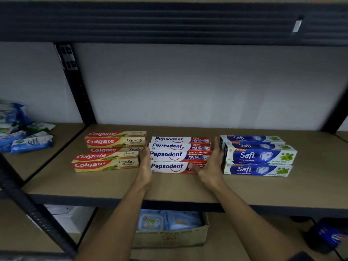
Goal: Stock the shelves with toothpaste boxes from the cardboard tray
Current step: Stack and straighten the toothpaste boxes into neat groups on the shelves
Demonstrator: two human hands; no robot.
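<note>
Head view: red-and-white Pepsodent toothpaste boxes (169,154) stacked mid-shelf on tan shelf board (113,185). Left hand (145,164) and right hand (211,162) are flat, fingers straight, pressing the stack's ends. Likely light, stiff card, glossy, crushable; squeeze at the ends. Counts: Pepsodent about four, red-gold Colgate boxes (105,164) about four, blue-white Safi boxes (258,156) about four; stacking hides exact totals.

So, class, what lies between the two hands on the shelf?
The stack of Pepsodent boxes lies between the left hand and the right hand, one hand at each end; the head view shows it.
</note>
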